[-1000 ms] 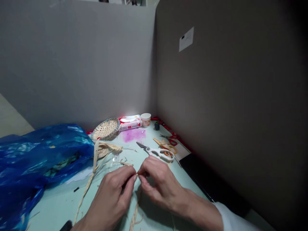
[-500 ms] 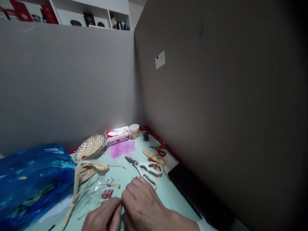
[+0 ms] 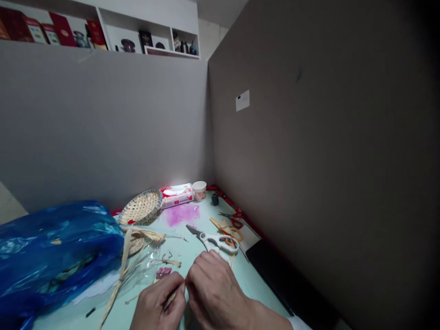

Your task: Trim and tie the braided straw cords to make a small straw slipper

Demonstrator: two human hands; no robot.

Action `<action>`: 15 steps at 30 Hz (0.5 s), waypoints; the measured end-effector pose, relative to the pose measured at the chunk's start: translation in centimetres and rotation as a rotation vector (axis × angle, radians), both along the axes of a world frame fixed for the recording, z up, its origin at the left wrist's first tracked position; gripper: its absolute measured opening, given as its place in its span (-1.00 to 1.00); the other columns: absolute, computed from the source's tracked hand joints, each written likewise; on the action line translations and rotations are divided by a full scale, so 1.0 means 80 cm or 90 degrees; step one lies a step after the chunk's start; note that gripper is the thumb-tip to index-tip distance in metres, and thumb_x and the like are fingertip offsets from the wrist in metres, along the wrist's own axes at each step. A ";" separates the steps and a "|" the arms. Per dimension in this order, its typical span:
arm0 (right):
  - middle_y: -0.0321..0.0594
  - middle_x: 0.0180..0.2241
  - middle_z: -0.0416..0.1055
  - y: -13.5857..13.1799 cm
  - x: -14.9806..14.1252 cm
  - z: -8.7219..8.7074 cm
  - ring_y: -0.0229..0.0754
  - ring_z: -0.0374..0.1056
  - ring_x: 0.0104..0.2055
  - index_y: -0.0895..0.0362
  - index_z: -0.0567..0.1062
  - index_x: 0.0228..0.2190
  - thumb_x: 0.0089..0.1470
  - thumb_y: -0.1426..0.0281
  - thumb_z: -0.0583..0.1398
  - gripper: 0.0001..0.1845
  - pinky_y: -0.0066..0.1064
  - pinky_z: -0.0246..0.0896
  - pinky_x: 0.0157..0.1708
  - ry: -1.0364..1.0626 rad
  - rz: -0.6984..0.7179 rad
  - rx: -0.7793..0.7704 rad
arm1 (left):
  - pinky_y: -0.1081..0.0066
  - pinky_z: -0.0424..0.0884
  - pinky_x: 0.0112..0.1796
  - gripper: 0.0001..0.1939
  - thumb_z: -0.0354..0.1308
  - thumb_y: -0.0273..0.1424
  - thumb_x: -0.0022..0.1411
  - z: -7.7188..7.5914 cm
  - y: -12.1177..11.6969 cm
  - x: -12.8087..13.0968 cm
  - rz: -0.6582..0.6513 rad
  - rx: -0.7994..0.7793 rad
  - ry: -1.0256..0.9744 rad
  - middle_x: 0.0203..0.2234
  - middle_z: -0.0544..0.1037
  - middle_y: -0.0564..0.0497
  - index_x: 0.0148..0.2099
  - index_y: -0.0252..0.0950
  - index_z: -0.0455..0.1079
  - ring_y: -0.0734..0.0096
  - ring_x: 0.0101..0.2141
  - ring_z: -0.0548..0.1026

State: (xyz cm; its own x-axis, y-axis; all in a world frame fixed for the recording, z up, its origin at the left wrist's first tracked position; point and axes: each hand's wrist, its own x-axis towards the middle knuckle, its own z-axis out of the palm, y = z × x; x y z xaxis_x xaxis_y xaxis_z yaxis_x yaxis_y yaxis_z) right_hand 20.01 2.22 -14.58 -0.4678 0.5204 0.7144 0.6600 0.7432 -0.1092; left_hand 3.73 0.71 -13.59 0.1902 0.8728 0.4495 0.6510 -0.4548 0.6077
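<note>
Side by side at the bottom of the view, my left hand (image 3: 158, 302) and my right hand (image 3: 216, 291) touch at the fingertips. The left thumb and forefinger pinch a straw-coloured strip (image 3: 171, 299), mostly hidden in the hand. My right hand is closed with its back towards me, so what its fingers hold is hidden. White-handled scissors (image 3: 215, 240) lie just beyond the right hand. A small pink piece (image 3: 163, 272) sits beyond the left hand, near loose dried strips (image 3: 123, 263) of pale plant fibre.
A blue plastic bag (image 3: 62, 247) fills the left side. Toward the back stand a woven basket (image 3: 141, 207), a tissue pack (image 3: 178, 195), a paper cup (image 3: 199, 190) and a dark thread spool (image 3: 215, 199). Orange scissors (image 3: 237, 233) and a black flat object (image 3: 275, 270) lie right, beside the grey partition (image 3: 309, 183).
The view has shifted, so most of the scene sits farther right in the picture. Both hands stay together at the fingertips; the straw-coloured strip in the left hand shows more now.
</note>
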 end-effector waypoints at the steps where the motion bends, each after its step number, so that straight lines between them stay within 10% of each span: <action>1: -0.21 -0.46 0.35 0.001 0.000 0.001 -0.14 0.22 -0.40 0.11 0.25 -0.42 0.02 0.45 0.10 -0.94 -0.29 0.01 -0.37 -0.001 0.001 -0.007 | 0.45 0.39 -0.46 -0.71 0.05 -0.33 0.24 -0.004 0.002 -0.001 0.003 0.002 -0.010 -0.66 0.48 0.04 -0.53 -0.18 0.39 0.32 -0.56 0.44; 9: -0.13 -0.35 0.47 0.021 -0.010 0.038 -0.09 0.33 -0.29 0.16 0.40 -0.36 0.04 0.44 0.15 -0.94 -0.28 0.20 -0.28 -0.083 0.047 -0.214 | 0.46 0.26 -0.46 -0.71 -0.04 -0.34 0.25 -0.022 0.025 -0.012 0.031 -0.015 -0.089 -0.64 0.38 0.10 -0.51 -0.22 0.30 0.38 -0.56 0.36; 15: -0.18 -0.13 0.49 0.135 0.035 0.099 -0.17 0.44 -0.14 0.16 0.45 -0.09 0.29 0.30 0.14 -0.76 -0.29 0.38 -0.15 -0.082 -0.027 -0.293 | 0.49 0.11 -0.57 -0.67 0.08 -0.16 0.19 0.011 0.035 -0.032 0.038 -0.176 -0.293 -0.67 0.16 0.17 -0.54 -0.22 0.23 0.45 -0.60 0.15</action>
